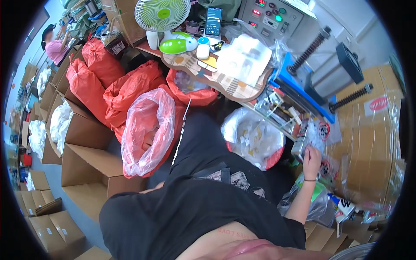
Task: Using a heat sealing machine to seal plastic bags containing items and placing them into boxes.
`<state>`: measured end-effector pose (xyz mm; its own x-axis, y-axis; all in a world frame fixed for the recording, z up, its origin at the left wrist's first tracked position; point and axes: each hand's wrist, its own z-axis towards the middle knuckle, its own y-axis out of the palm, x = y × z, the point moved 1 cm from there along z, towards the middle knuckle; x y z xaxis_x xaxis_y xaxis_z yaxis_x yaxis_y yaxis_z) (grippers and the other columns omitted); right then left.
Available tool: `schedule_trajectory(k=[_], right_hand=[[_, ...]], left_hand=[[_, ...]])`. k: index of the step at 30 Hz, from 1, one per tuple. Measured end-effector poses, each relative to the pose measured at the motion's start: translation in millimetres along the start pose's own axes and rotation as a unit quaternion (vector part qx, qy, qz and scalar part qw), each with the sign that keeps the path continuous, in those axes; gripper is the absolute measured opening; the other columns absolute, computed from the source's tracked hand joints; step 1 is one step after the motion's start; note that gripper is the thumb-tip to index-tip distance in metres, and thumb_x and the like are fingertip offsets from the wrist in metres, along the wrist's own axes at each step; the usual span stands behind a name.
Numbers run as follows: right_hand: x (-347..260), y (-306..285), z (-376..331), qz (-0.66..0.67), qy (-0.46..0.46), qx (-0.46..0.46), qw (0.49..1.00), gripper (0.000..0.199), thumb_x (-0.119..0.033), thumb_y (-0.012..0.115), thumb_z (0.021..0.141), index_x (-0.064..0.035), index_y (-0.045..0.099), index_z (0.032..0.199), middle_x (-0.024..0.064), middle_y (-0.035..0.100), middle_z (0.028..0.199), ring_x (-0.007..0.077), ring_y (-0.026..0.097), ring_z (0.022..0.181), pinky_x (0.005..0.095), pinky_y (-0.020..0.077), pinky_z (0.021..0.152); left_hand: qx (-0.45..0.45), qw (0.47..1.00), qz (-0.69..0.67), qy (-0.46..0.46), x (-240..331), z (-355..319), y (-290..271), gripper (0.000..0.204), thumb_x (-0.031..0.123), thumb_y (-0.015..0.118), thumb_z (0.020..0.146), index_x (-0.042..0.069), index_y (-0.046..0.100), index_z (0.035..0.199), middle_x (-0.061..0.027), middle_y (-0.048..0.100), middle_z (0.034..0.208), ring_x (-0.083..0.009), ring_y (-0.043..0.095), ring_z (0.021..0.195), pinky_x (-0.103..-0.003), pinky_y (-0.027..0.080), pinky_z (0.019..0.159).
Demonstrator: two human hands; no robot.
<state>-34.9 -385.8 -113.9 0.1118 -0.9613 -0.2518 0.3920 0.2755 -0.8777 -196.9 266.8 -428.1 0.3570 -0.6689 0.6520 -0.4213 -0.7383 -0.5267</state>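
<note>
My right hand (312, 163) reaches out to the right, with a dark band at the wrist. Its fingers are curled together beside crumpled clear plastic (313, 135) at the side of the worktable. What they hold, if anything, is too small to make out. Of my left hand (152, 189) only a sliver of skin shows past the black shirt, low on the left, and its fingers are hidden. A white plastic-lined bin (231, 127) with pale scraps inside stands between my legs and the table. Left of my leg, a red sack (125, 149) with a clear liner gapes at the top.
Several filled red sacks (89, 93) crowd the left, near an open cardboard box (84, 167). On the table (190, 65) are a fan (162, 13), a phone (213, 21) and white sheets (245, 58). A blue-framed machine (281, 78) and large carton (364, 143) border the right. Another person (55, 47) is far left.
</note>
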Motion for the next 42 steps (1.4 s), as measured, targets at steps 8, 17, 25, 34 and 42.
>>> schedule_trajectory(k=[8, 17, 25, 34, 42], right_hand=[[2.8, 13.9, 8.5, 0.008, 0.018, -0.086, 0.996, 0.018, -0.012, 0.049, 0.095, 0.0022, 0.060, 0.093, 0.0194, 0.058, 0.095, 0.0371, 0.056, 0.091, 0.0409, 0.0449, 0.085], [2.7, 15.2, 20.1, -0.008, 0.046, -0.181, 0.982, 0.017, -0.006, 0.050, 0.086, 0.0004, 0.056, 0.101, 0.0222, 0.052, 0.103, 0.0417, 0.051, 0.098, 0.0460, 0.0425, 0.085], [6.8, 16.1, 27.1, 0.005, 0.089, -0.233, 0.968, 0.017, -0.005, 0.051, 0.084, -0.0005, 0.056, 0.099, 0.0241, 0.050, 0.103, 0.0441, 0.050, 0.099, 0.0479, 0.0418, 0.086], [8.4, 14.6, 5.6, 0.007, 0.064, -0.176, 0.982, 0.015, -0.006, 0.052, 0.085, 0.0015, 0.056, 0.097, 0.0238, 0.054, 0.097, 0.0439, 0.052, 0.094, 0.0466, 0.0436, 0.082], [5.3, 22.7, 8.0, -0.006, 0.055, -0.096, 0.994, 0.019, -0.012, 0.054, 0.092, -0.0003, 0.063, 0.103, 0.0207, 0.062, 0.096, 0.0392, 0.059, 0.093, 0.0445, 0.0478, 0.082]], left_hand=[[0.012, 0.990, -0.132, -0.057, 56.0, 78.4, 3.8, 0.048, 0.044, 0.057, 0.092, 0.002, 0.064, 0.115, -0.0209, 0.067, 0.112, -0.0350, 0.062, 0.106, -0.042, 0.049, 0.091], [-0.031, 0.955, -0.268, -0.123, 154.5, 140.1, -4.0, 0.051, 0.046, 0.055, 0.093, 0.001, 0.063, 0.116, -0.0217, 0.066, 0.113, -0.0351, 0.062, 0.107, -0.043, 0.048, 0.092], [-0.046, 0.927, -0.329, -0.173, 181.0, 190.6, -39.7, 0.054, 0.048, 0.052, 0.094, 0.001, 0.063, 0.117, -0.0225, 0.066, 0.114, -0.0352, 0.062, 0.107, -0.043, 0.048, 0.092], [-0.058, 0.919, -0.336, -0.198, 159.5, 202.3, -67.5, 0.057, 0.050, 0.050, 0.095, 0.000, 0.062, 0.118, -0.0233, 0.066, 0.115, -0.0354, 0.062, 0.108, -0.044, 0.048, 0.093], [-0.144, 0.915, -0.276, -0.258, 147.8, 122.6, -65.7, 0.059, 0.052, 0.047, 0.096, -0.001, 0.062, 0.119, -0.0240, 0.065, 0.116, -0.0355, 0.062, 0.108, -0.044, 0.048, 0.093]])
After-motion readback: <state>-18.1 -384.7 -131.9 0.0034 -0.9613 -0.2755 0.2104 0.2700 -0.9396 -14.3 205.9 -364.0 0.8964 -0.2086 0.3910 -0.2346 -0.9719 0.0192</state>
